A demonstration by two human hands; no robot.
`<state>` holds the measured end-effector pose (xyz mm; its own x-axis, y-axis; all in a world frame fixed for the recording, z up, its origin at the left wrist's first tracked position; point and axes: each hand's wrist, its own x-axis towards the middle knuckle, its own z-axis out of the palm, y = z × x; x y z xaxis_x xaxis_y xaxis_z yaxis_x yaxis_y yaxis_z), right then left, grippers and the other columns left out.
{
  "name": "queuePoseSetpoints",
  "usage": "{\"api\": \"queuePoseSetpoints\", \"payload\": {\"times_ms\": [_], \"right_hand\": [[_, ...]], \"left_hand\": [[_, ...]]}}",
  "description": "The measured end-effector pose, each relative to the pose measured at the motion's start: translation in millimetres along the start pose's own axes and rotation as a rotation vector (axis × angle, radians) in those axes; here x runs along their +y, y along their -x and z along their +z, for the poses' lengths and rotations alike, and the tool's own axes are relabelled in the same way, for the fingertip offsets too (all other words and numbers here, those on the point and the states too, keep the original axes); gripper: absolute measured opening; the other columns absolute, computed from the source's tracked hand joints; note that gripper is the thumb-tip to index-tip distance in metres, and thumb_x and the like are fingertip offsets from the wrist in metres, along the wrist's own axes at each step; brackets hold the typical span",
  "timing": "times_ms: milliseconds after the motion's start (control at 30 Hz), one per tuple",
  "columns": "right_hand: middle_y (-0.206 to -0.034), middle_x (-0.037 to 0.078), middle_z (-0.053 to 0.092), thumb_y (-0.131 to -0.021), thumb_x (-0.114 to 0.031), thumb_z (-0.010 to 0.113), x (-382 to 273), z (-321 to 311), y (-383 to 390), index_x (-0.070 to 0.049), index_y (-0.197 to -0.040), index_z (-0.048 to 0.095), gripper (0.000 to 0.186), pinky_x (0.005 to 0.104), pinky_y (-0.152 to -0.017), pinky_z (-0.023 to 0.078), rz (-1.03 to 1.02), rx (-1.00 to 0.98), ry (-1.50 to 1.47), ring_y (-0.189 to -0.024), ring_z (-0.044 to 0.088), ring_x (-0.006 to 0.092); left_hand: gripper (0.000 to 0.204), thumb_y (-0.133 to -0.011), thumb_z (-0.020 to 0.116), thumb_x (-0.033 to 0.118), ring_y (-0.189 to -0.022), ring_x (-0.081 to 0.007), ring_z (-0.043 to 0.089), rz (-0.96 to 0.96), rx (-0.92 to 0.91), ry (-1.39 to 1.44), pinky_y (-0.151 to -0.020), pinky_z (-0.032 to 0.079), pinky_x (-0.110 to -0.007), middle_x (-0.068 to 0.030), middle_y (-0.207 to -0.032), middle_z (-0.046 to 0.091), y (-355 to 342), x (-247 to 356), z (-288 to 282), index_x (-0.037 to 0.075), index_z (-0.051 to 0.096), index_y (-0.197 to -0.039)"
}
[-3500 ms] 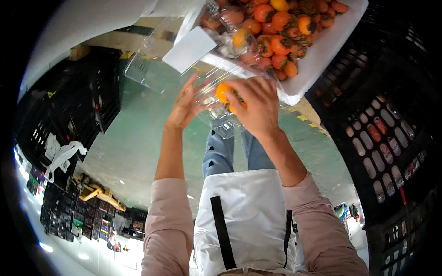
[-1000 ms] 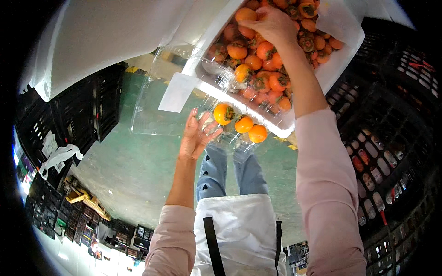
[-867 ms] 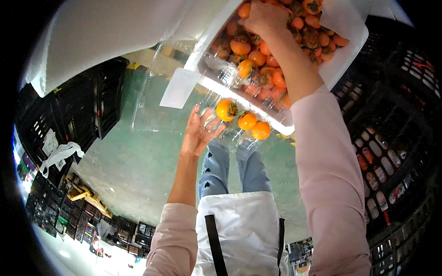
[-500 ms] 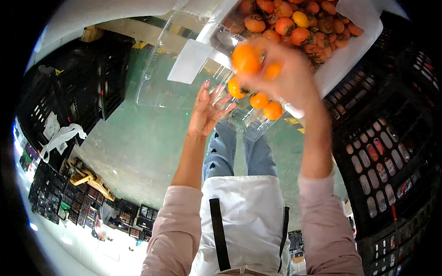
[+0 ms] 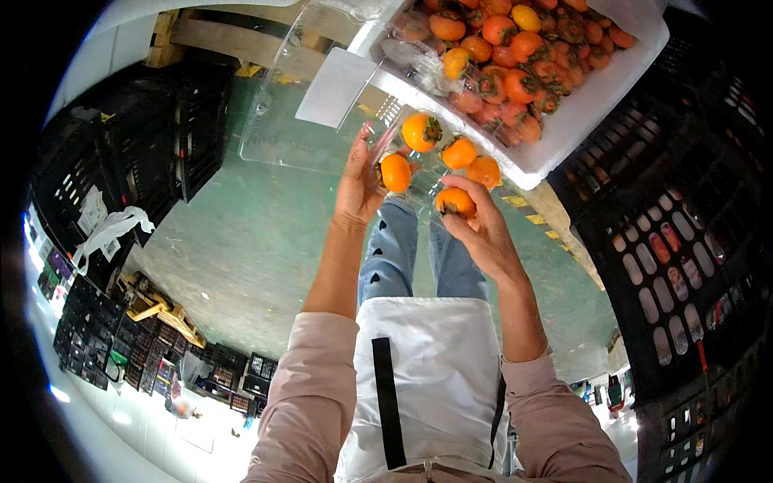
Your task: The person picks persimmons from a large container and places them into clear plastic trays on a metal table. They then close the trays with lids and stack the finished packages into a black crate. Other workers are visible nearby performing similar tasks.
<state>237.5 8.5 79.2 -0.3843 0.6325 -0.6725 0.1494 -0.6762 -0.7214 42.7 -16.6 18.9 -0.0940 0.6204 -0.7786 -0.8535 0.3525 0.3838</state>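
Note:
A clear plastic clamshell box (image 5: 419, 189) is held out in front of me, its transparent lid (image 5: 270, 133) folded open to the left with a white label (image 5: 334, 87) on it. My left hand (image 5: 361, 177) grips the box's left side, fingers partly hidden behind the plastic. Several orange persimmons with green-brown caps sit inside, among them one persimmon (image 5: 420, 131) at the far end and another (image 5: 395, 173) beside my left fingers. My right hand (image 5: 487, 233) has thumb and fingers around a persimmon (image 5: 456, 203) at the box's near right corner.
Just beyond the box, a white foam crate (image 5: 555, 157) holds a heap of persimmons, with crumpled clear plastic at its left. Black slatted crates (image 5: 668, 274) stand at right; more black crates (image 5: 137, 137) at left carry a white plastic bag (image 5: 113, 233). Green floor (image 5: 241, 241) lies below.
My right hand has come down and toward me from the foam crate's edge, bringing persimmons into the clamshell. More fruit now sits in the box. My left hand keeps its hold.

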Motion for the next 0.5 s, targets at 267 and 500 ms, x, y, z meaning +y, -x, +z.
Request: {"api": "queuePoseSetpoints", "payload": {"times_ms": [267, 500], "right_hand": [[-0.117, 0.013, 0.044, -0.065, -0.018, 0.077, 11, 18, 6, -0.005, -0.117, 0.049, 0.060, 0.0411, -0.086, 0.043, -0.331, 0.229, 0.618, -0.101, 0.049, 0.0289], [-0.109, 0.011, 0.046, -0.057, -0.022, 0.080, 14, 36, -8, -0.008, -0.118, 0.047, 0.071, 0.0415, -0.083, 0.042, -0.398, 0.347, 0.801, -0.097, 0.047, 0.0294]], "left_hand": [[0.049, -0.093, 0.039, 0.041, -0.111, -0.0376, 0.048, -0.187, -0.079, 0.073, -0.095, 0.040, -0.050, -0.0181, -0.125, 0.046, -3, 3, -5, 0.018, 0.030, -0.135], [0.051, -0.093, 0.038, 0.039, -0.112, -0.0396, 0.047, -0.160, -0.112, 0.082, -0.096, 0.037, -0.051, -0.0170, -0.120, 0.049, -6, 0, -14, 0.022, 0.026, -0.139]]}}
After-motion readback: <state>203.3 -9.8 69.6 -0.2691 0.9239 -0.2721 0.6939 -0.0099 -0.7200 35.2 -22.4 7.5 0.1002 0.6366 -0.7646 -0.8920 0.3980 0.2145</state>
